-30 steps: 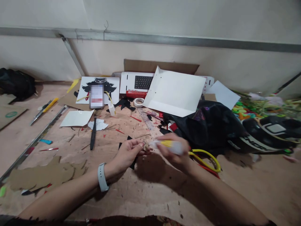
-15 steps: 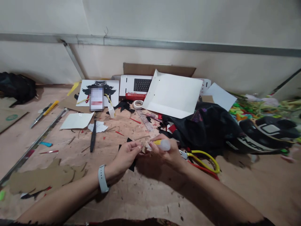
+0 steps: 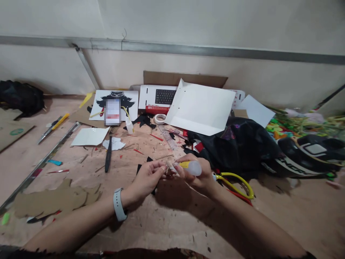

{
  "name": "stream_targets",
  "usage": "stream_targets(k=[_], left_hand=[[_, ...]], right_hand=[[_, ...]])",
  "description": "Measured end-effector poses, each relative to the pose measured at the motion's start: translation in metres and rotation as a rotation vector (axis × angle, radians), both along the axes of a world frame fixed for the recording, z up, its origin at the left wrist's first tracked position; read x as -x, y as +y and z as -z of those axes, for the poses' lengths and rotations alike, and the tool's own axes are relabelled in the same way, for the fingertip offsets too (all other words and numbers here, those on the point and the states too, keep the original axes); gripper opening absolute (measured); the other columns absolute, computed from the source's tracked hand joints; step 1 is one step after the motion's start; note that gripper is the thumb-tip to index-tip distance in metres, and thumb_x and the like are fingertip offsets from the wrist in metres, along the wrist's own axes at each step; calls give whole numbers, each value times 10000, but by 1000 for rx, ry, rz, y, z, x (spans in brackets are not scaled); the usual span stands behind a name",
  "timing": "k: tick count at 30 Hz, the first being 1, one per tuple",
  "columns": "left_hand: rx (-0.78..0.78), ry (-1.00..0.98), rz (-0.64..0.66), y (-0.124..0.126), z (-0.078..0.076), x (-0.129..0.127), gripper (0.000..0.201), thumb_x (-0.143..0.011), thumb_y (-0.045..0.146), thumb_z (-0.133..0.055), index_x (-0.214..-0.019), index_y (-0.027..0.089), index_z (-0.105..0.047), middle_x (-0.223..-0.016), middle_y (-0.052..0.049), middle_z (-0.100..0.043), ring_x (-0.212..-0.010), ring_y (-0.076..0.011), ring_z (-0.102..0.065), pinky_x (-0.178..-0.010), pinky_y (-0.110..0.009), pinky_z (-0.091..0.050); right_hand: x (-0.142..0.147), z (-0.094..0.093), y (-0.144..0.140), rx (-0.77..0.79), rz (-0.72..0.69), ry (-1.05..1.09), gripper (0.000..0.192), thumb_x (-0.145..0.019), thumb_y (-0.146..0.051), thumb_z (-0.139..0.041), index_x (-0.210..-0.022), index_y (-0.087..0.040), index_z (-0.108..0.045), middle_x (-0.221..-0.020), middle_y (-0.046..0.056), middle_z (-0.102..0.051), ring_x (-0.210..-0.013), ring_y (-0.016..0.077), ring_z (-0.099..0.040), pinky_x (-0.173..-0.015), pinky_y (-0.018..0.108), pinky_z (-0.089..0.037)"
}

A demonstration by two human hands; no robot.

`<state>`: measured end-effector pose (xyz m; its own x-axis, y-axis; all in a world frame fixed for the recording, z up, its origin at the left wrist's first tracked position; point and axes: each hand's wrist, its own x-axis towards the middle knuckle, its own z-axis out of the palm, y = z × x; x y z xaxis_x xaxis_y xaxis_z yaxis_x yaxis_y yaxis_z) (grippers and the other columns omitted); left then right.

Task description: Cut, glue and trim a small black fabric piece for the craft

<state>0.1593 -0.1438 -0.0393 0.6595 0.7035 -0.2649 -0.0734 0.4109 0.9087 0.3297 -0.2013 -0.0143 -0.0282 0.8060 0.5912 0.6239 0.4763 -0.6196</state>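
Observation:
My right hand (image 3: 198,176) is closed around a small translucent glue bottle (image 3: 192,167) with a yellow label, tilted so its nozzle end points left toward my other hand. My left hand (image 3: 149,177), with a pale watch strap on its wrist, pinches a small brownish-gold piece (image 3: 168,169) between thumb and fingers; its kind is too small to make out. The bottle's tip and the piece are very close, and I cannot tell whether they touch. Black scraps (image 3: 139,168) lie partly hidden beneath my left hand.
Yellow-and-red-handled scissors (image 3: 249,185) lie by my right forearm. Beyond the hands are a phone (image 3: 112,112), a white bottle (image 3: 129,126), a tape roll (image 3: 160,119), a clear ruler (image 3: 168,136) and a white sheet (image 3: 202,108). A utility knife (image 3: 59,121) and cut cardboard (image 3: 51,199) are left.
The whole view has shifted slightly. My right hand has turned the bottle a little, its base now further right. Both hands keep their holds close together.

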Motion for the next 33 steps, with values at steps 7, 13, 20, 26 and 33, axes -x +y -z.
stream_targets(k=[7, 13, 20, 26, 33], left_hand=[[-36, 17, 10, -2, 7, 0, 359, -750, 499, -706, -792, 144, -684, -759, -63, -706, -676, -150, -645, -717, -277, -506], [-79, 12, 35, -4, 2, 0, 310, -784, 448, -680, -767, 138, -680, -770, -76, -702, -724, -164, -642, -730, -272, -501], [-72, 47, 20, -4, 7, 1, 291, -821, 421, -646, -810, 134, -685, -773, -68, -703, -702, -148, -634, -706, -252, -486], [-51, 51, 16, -4, 8, 1, 328, -791, 468, -673, -804, 141, -688, -761, -66, -709, -689, -151, -644, -693, -251, -486], [5, 18, -26, -1, 6, 1, 378, -692, 501, -758, -757, 142, -658, -712, -41, -688, -647, -135, -630, -668, -244, -491]], right_hand=[[-1, 7, 2, 21, -13, 63, 118, -855, -251, -627, -772, -185, -679, -694, 22, -704, -534, 124, -631, -481, 213, -491], [-2, 5, 3, -11, -14, 46, 71, -838, -197, -636, -774, -192, -666, -673, 11, -699, -531, 119, -629, -485, 205, -487], [1, 7, 1, -41, -75, 33, 55, -840, -211, -630, -807, -177, -658, -686, 34, -699, -530, 119, -629, -483, 204, -479], [1, 5, 0, -55, -15, 2, 53, -849, -218, -620, -821, -190, -656, -702, 25, -711, -542, 119, -634, -486, 207, -489], [6, -5, -5, -122, 3, -63, 6, -825, -186, -630, -822, -184, -635, -658, 11, -694, -501, 112, -624, -464, 198, -488]])
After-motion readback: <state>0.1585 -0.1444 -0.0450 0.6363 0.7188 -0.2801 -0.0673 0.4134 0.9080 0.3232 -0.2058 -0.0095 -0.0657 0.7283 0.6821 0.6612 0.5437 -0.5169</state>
